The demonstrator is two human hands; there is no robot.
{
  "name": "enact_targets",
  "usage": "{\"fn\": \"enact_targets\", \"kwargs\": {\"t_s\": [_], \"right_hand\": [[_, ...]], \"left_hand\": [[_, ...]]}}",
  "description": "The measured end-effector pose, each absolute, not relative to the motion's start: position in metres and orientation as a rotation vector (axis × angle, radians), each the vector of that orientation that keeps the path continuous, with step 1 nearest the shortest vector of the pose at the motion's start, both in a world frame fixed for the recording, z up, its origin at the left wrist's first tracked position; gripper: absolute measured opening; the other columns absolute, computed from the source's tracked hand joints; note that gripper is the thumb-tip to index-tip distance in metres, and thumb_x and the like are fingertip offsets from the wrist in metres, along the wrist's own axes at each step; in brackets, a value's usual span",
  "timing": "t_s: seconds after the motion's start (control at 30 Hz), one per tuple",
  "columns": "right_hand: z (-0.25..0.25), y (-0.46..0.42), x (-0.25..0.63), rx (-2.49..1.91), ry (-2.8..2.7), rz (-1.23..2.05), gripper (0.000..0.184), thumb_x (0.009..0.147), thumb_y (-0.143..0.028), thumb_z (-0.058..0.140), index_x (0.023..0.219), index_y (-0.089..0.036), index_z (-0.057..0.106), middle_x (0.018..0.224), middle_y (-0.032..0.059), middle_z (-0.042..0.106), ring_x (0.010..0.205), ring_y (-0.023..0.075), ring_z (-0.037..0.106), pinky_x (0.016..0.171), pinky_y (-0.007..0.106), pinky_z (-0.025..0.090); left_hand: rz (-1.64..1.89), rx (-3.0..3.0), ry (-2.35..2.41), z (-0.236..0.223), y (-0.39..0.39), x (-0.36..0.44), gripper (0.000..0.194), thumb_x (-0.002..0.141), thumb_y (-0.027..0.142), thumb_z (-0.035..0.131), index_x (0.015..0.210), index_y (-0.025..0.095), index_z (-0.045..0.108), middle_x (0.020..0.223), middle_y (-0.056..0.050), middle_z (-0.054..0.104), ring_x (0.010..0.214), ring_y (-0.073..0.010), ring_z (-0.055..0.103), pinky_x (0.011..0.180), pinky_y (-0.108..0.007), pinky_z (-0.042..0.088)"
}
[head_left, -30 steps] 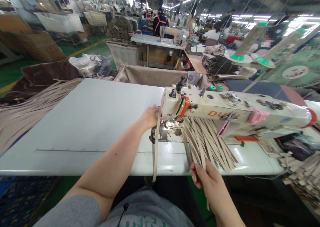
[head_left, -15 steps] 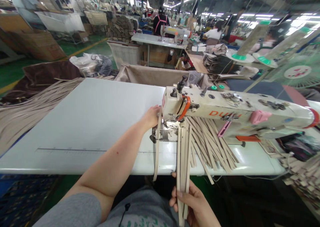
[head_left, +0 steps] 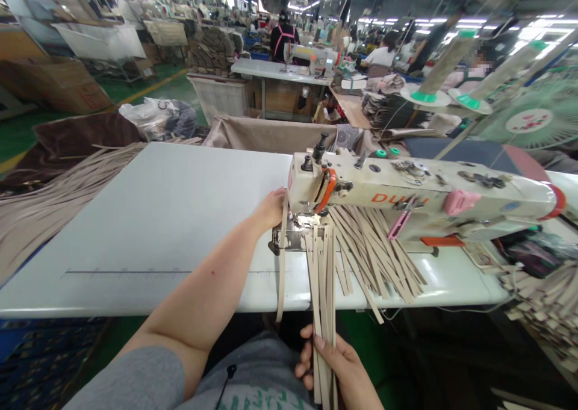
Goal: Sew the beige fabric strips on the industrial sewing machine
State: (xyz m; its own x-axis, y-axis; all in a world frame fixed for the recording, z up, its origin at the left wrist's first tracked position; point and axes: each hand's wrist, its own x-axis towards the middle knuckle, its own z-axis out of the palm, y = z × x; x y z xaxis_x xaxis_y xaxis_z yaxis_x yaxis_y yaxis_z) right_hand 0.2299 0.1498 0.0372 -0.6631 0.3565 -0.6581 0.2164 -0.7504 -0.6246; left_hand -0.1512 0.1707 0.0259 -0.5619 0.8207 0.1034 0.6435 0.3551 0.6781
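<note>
A cream sewing machine [head_left: 406,196] stands on a white table [head_left: 158,217]. My left hand [head_left: 271,208] rests by the needle area, its fingers hidden behind the machine head, touching a single beige strap [head_left: 282,265] that hangs over the table's front edge. My right hand [head_left: 332,362], below the table edge, is closed round a small bundle of beige strips [head_left: 323,289] that runs up to the needle plate. A fan of more beige strips [head_left: 379,253] lies under the machine arm.
A heap of long beige straps [head_left: 54,187] lies off the table's left side. More cut strips [head_left: 546,304] pile at the right. Thread cones [head_left: 445,67] and a fan [head_left: 533,118] stand behind the machine. Other people sit at sewing tables [head_left: 280,70] further back.
My right hand pulled a small bundle out of the fanned pile, swung it left and upright under the needle area, and dropped below the table edge. My left hand stayed put.
</note>
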Motion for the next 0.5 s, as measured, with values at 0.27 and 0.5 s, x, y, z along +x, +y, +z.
{"fn": "enact_targets", "kwargs": {"t_s": [0.27,0.5], "right_hand": [[0.0293,0.1491,0.2347,-1.216,-1.24,2.589,0.058,0.076,-0.065,0.104,0.096,-0.014,0.084,0.057,0.0,0.072,0.047,0.0115,0.066,0.048,0.019,0.043],[0.0293,0.1448,0.2286,-1.254,-1.213,2.605,0.058,0.074,-0.064,0.105,0.091,-0.014,0.081,0.061,-0.0004,0.073,0.046,0.0121,0.066,0.044,0.02,0.043]], "left_hand": [[1.046,1.349,2.357,0.0249,0.1771,-0.1494,0.038,0.091,0.015,0.065,0.122,0.018,0.086,0.132,-0.013,0.082,0.129,-0.0403,0.075,0.128,-0.06,0.055],[1.023,1.387,2.358,0.0204,0.1769,-0.1537,0.043,0.089,0.019,0.073,0.131,0.023,0.083,0.143,-0.011,0.079,0.135,-0.0379,0.073,0.134,-0.055,0.049]]}}
